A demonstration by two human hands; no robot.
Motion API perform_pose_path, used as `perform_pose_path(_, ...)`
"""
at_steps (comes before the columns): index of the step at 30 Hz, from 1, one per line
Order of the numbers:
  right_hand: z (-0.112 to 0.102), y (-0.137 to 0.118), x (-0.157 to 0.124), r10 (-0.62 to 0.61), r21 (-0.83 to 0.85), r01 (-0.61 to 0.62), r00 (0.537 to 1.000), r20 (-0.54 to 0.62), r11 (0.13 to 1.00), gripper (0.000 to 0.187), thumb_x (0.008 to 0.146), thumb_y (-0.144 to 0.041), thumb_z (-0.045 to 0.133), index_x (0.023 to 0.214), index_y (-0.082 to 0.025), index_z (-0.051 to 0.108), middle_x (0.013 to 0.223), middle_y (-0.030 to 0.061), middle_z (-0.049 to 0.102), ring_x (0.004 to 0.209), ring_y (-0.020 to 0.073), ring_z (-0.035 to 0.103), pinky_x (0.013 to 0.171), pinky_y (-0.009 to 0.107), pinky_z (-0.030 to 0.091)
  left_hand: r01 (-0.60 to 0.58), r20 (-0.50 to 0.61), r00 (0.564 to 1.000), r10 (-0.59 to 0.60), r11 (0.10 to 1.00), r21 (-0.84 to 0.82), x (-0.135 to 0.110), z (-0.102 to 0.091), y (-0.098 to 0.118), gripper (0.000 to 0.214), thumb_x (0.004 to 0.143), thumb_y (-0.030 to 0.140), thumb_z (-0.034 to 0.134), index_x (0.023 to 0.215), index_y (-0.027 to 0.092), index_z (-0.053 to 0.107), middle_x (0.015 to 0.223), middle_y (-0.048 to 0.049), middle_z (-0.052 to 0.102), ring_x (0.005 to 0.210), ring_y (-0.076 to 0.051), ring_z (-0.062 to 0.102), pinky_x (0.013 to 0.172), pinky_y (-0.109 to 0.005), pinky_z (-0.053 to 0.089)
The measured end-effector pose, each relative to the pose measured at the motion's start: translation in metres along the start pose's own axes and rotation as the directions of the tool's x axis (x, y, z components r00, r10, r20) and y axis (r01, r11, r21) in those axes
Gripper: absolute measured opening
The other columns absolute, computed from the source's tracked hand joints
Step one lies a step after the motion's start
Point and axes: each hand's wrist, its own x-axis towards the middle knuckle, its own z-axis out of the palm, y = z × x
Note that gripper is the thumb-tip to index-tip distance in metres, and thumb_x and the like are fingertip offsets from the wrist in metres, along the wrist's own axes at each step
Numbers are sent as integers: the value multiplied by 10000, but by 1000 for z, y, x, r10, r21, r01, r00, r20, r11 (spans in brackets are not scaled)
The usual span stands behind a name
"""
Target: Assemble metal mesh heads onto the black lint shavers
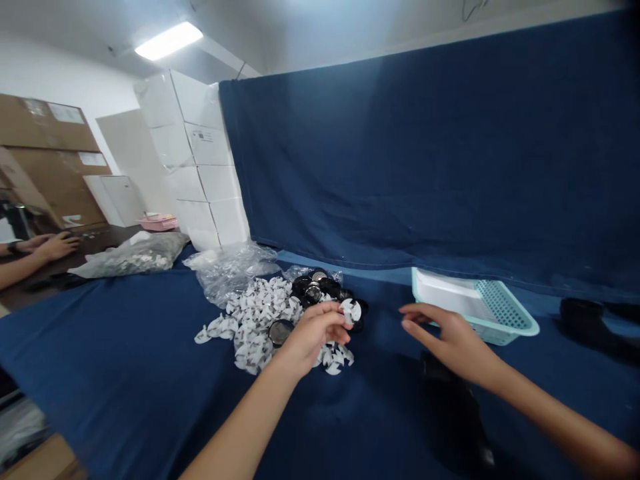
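My left hand (315,333) is closed in a pinch on a small white round piece (351,311), held just above a heap of white round pieces (255,317) on the blue cloth. Behind the heap lies a cluster of black round parts (320,288), and one black ring (281,331) rests among the white pieces. My right hand (450,337) hovers to the right with fingers apart and nothing in it, close to a pale green basket (500,320).
The table is covered in blue cloth (125,360), with a blue curtain (440,153) behind. Clear plastic bags (230,267) and a grey filled bag (135,257) lie at the back left. Another person's hands (50,247) rest at the far left. A dark object (583,313) sits right.
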Motion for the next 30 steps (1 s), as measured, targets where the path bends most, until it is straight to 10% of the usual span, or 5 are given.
perform_pose_path(4, 27, -14, 54, -42, -66, 52, 988, 147, 996, 238, 959, -314, 495, 1120, -238, 652, 945, 29, 739, 847, 185, 692, 798, 321, 544, 68, 1, 998, -68, 998, 17, -10, 10, -7, 279, 821, 191, 432, 1031, 102, 594, 796, -101, 734, 594, -160, 683, 553, -263, 537)
perform_pose_path(10, 68, -4, 102, 34, -319, 64, 956, 292, 946, 256, 937, -325, 604, 1140, -170, 626, 1103, 73, 667, 1004, 235, 639, 906, 471, 505, 63, -185, 983, -4, 947, 316, -16, 4, 3, 347, 784, 181, 487, 1076, 209, 673, 865, -63, 705, 746, -218, 644, 740, -352, 453)
perform_pose_path(20, 106, -4, 140, 104, -445, 161, 852, 513, 881, 374, 934, -321, 615, 1278, -194, 541, 1307, 101, 553, 1111, 269, 587, 926, 491, 505, 163, -344, 939, 17, 859, 486, -19, -19, -8, 323, 806, 238, 498, 1096, 285, 634, 576, 52, 555, 556, -157, 551, 578, -253, 320)
perform_pose_path(30, 130, -24, 143, 58, -467, 182, 889, 454, 865, 296, 937, -345, 608, 1177, -172, 599, 1203, 86, 614, 1066, 251, 608, 930, 485, 493, 131, -320, 947, 22, 885, 447, -13, -20, -22, 205, 838, 237, 497, 920, 272, 682, 538, 66, 530, 494, -122, 498, 534, -228, 292)
